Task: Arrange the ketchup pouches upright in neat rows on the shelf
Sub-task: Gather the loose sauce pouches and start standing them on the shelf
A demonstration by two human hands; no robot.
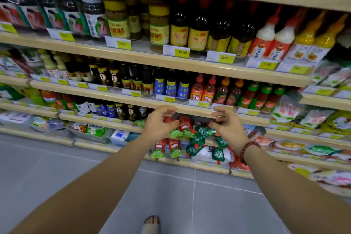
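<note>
Red and green ketchup pouches [183,126] lie in a loose heap on a low shelf [252,119] at the middle of the view. Darker green pouches [204,131] slump to their right. My left hand [159,123] hovers at the heap's left side, its curled fingers touching a red pouch top [168,119]; I cannot tell whether it grips it. My right hand [227,123], with a bead bracelet on the wrist, is at the heap's right side, fingers apart and holding nothing. More pouches [167,149] hang over the edge of the shelf below.
Bottles of sauce [209,89] fill the shelf right above the pouches, with its wooden lip [193,110] just over my fingers. Flat packets [288,145] lie to the right, bags [95,131] to the left. Grey tiled floor [171,195] and a sandalled foot [151,224] are below.
</note>
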